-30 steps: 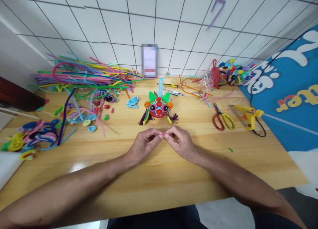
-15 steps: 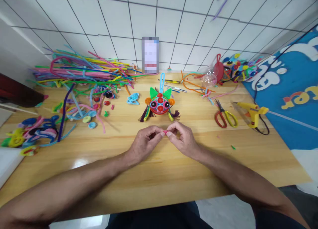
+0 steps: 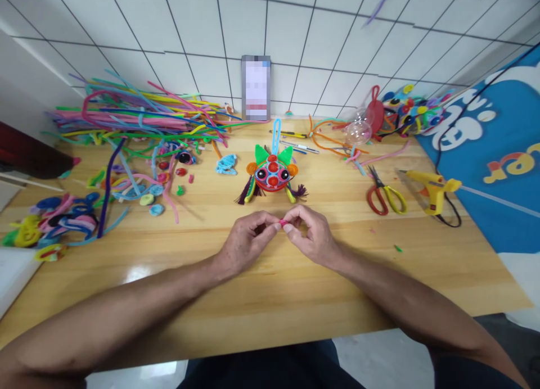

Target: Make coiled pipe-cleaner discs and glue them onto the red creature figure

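Between my fingertips is a small pink piece of pipe cleaner [image 3: 282, 223], mostly hidden. My left hand [image 3: 248, 240] pinches it from the left with thumb and forefinger. From the other side my right hand [image 3: 311, 235] pinches the same piece, its other fingers curled. Just beyond both hands stands a colourful animal-head ornament [image 3: 273, 175] with green ears, dark round eyes, red discs, orange curls at the sides and dark tassels below. A light blue loop [image 3: 277, 136] rises from its top.
Scissors [image 3: 385, 198] and a yellow glue gun [image 3: 432, 189] lie at the right. Pipe cleaners [image 3: 139, 116] are heaped at the back left, with coiled pieces [image 3: 63, 220] nearer. A phone [image 3: 256, 88] leans on the tiled wall. Clear plastic balls [image 3: 358, 130] sit back right.
Both hands stay in nearly the same place, still pinching the pink piece. The camera view has tilted slightly; the objects on the table have not moved.
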Demonstrator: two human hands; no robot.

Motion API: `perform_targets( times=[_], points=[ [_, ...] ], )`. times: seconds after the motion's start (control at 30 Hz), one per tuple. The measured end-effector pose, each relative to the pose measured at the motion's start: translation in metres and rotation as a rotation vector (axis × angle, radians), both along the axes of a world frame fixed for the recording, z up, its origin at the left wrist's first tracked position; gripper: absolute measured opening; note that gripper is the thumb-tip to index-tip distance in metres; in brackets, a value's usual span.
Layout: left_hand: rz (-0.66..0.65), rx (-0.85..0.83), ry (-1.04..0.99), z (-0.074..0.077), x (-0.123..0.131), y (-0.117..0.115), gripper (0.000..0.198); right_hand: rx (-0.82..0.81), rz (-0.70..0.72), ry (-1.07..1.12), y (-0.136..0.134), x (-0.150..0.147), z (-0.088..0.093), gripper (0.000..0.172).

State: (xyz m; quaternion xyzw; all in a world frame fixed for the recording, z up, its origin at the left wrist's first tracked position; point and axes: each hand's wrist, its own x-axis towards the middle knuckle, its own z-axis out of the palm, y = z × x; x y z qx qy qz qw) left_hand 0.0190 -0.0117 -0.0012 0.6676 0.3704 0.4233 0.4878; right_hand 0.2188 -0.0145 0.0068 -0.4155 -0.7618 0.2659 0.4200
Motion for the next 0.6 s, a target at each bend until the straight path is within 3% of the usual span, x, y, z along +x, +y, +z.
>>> perform_targets(
  times=[0.6],
  points=[
    [0.005,0.041,0.019,-0.0012,0.002,-0.0004,0.018,0.059,-0.036,-0.043,0.0002,-0.0016,-0.0011,0.008]
  ],
)
